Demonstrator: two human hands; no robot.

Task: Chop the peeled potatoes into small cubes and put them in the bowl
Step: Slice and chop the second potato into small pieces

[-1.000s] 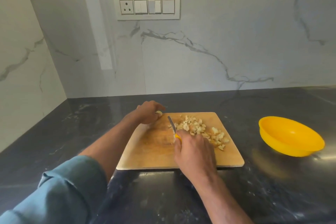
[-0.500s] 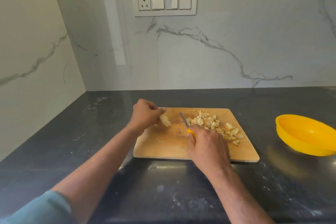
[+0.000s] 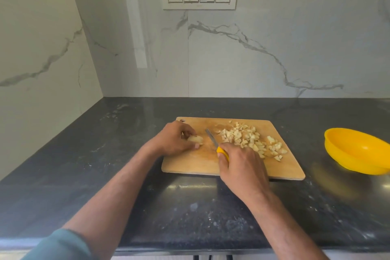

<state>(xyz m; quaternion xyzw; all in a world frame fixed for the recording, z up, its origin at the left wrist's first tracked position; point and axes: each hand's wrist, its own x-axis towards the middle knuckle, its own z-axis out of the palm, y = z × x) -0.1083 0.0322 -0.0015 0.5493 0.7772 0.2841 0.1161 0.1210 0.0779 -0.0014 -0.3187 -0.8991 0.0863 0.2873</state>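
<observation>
**Small piece, close blade: where this cut could slip**

The last uncut potato piece point(image 3: 195, 139) lies on the left part of the wooden cutting board point(image 3: 190, 164), pinched down by the curled fingers and thumb of the left hand point(image 3: 175, 138). It is small and rounded, so it may roll or skid under pressure, and the fingertips sit right at its edge; a blade brought down too near them could nick a finger. Just to its right, the knife point(image 3: 211, 137) points away from the person, blade tip over the board, its yellow handle wrapped in the right hand point(image 3: 242, 167). Whether the blade touches the wood I cannot tell.

Further right, 1 heap of potato cubes point(image 3: 251, 141) spreads toward the board's right edge. A careless sweep of the knife hand could push cubes off onto the dark countertop point(image 3: 126, 186).

The yellow bowl point(image 3: 356, 152) stands well apart on the right, partly out of view, and looks empty. Carrying cubes across that gap risks dropping some, and the light bowl may slide if bumped.
</observation>
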